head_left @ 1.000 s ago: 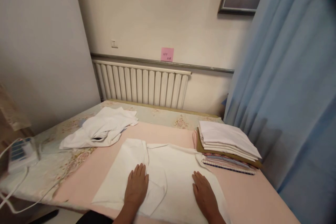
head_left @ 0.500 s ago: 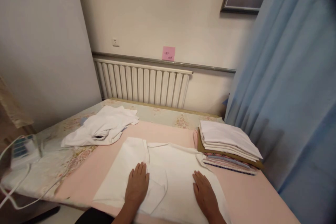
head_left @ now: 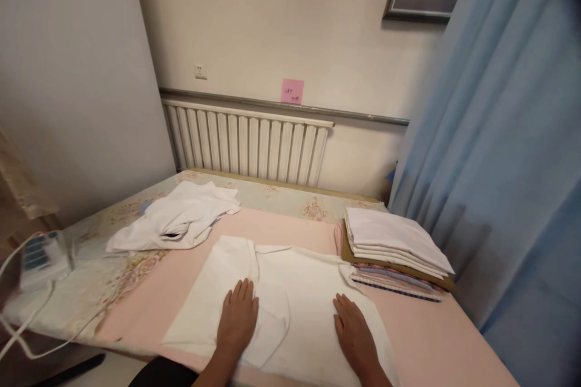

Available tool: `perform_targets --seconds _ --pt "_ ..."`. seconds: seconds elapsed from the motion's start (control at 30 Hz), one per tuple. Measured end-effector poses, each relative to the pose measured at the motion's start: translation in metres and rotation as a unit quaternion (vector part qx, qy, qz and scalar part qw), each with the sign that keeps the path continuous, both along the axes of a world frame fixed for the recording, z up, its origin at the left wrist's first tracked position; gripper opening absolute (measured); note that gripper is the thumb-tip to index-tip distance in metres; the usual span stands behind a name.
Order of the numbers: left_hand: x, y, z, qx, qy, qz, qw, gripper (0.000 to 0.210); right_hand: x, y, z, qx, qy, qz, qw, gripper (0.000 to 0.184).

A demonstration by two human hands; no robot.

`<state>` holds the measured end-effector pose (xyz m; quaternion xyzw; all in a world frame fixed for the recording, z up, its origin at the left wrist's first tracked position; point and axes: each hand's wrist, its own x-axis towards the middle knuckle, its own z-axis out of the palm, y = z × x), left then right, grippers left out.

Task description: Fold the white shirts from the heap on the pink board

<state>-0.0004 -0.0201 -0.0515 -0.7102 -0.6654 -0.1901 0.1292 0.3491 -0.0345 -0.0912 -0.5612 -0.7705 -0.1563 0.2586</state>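
Note:
A white shirt (head_left: 304,290) lies spread in front of me on a pink cloth (head_left: 436,338), one side folded inward over its middle. On that folded part at the left rests my left hand (head_left: 238,314), palm down with fingers stretched out. My right hand (head_left: 356,332) lies flat on the shirt's right side, fingers extended. Neither hand grips the fabric. The shirt's near edge runs out of view at the bottom.
Folded clothes (head_left: 394,242) are stacked at the right, white ones on top. A crumpled white garment (head_left: 181,214) lies at the back left. A power strip (head_left: 43,263) with cables is at far left. A blue curtain (head_left: 494,151) hangs right; a radiator (head_left: 245,142) stands behind.

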Motion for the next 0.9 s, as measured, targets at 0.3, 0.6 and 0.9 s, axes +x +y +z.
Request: perform_targets --seconds 0.3,0.6,0.9 --pt "0.0008 -0.0006 0.0001 0.002 0.003 -0.001 1.000 0.046 0.0000 -0.0009 0.0016 -0.006 0.000 0.001 1.000 0.037" --pt "0.0003 -0.0008 0.0001 0.005 0.008 -0.003 1.000 0.046 -0.0003 -0.0012 0.0011 -0.010 0.001 -0.003 1.000 0.038" --pt "0.0006 -0.0006 0.0005 0.002 0.016 0.001 1.000 0.047 -0.0002 -0.0012 0.0023 -0.020 0.043 0.007 0.999 0.037"
